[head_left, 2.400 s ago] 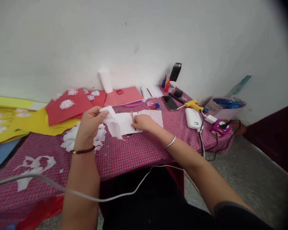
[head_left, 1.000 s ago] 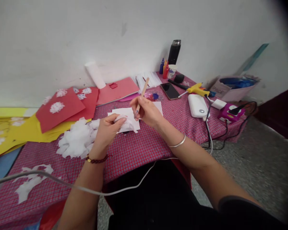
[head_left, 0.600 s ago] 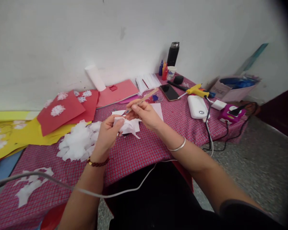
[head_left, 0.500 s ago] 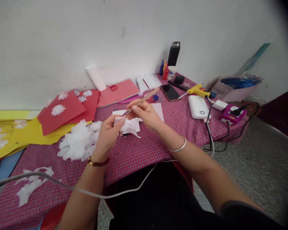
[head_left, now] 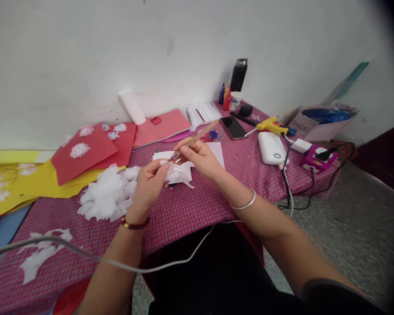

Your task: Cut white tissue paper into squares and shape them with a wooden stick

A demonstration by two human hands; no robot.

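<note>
My left hand [head_left: 151, 180] pinches a piece of thin white tissue [head_left: 179, 173], whose loose end hangs to the right. My right hand [head_left: 198, 157] is closed on a slim wooden stick [head_left: 202, 132], held slanting, with its lower tip at the tissue near my left fingertips. Beneath and behind the hands lie white paper sheets [head_left: 217, 153] on the checked tablecloth. A heap of crumpled white tissue pieces [head_left: 105, 194] sits just left of my left hand.
Red cards [head_left: 85, 157] with white flowers lie left, over yellow sheets [head_left: 68, 186]. Tissue scraps [head_left: 37, 260] are front left. At right are a phone [head_left: 233, 127], yellow glue gun [head_left: 272, 126], white power bank [head_left: 272, 148] and purple socket box [head_left: 318, 158]. A cable [head_left: 170, 264] crosses the front.
The hands keep almost the same place. The stick's tip has shifted slightly at the tissue, and the view has moved a little.
</note>
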